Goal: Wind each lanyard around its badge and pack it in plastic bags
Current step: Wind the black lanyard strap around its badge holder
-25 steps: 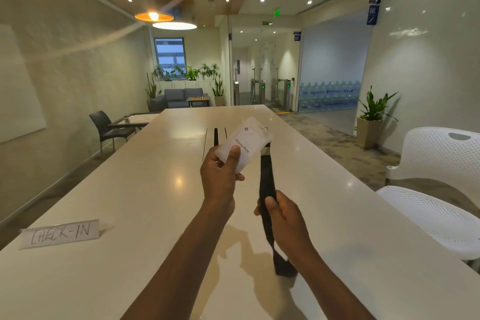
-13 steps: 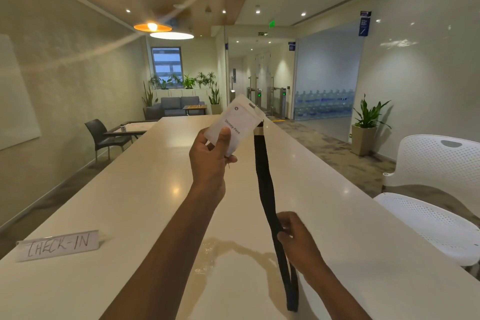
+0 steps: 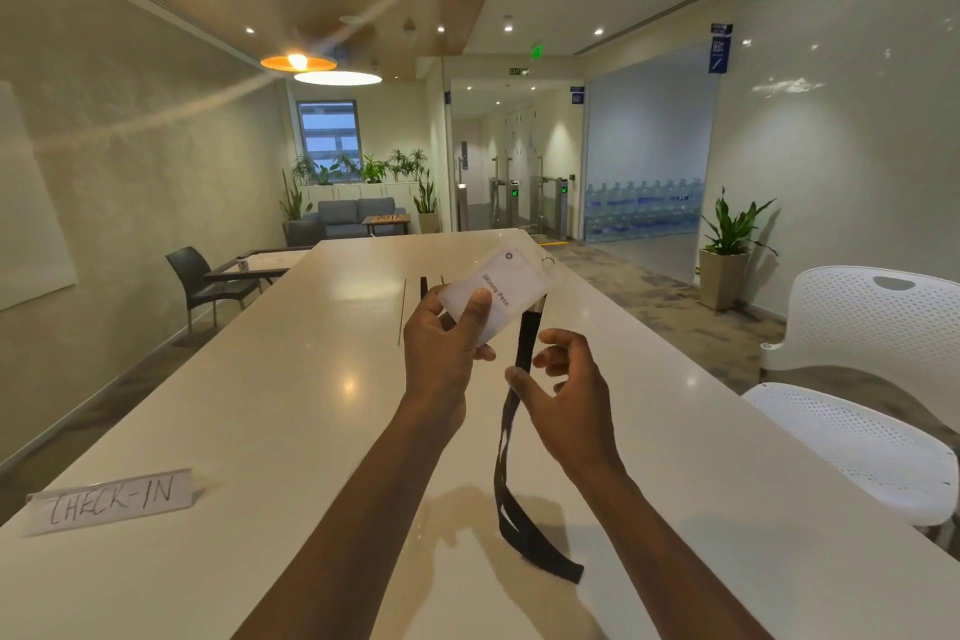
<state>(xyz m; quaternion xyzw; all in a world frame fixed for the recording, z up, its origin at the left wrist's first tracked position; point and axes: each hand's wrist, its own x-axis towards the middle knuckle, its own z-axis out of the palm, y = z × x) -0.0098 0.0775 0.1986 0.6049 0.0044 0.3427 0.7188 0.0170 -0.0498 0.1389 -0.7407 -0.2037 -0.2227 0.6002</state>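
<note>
My left hand [image 3: 441,353] holds a white badge [image 3: 498,294] in a clear sleeve above the table, thumb on its face; it reads "Skinny Pete". A black lanyard [image 3: 511,478] hangs from the badge's right end and its loop lies on the white table [image 3: 260,431]. My right hand [image 3: 563,385] is just right of the strap, below the badge, thumb and fingers loosely curved around the strap and touching it.
A paper sign reading "CHECK-IN" [image 3: 111,499] stands near the table's left front. Two dark items [image 3: 423,286] lie farther up the table. White perforated chairs [image 3: 862,379] stand at the right. A dark chair [image 3: 200,278] is far left.
My right hand slid up the lanyard from low near the table to just under the badge. The badge came down a little, and the strap's loop now lies slack on the table.
</note>
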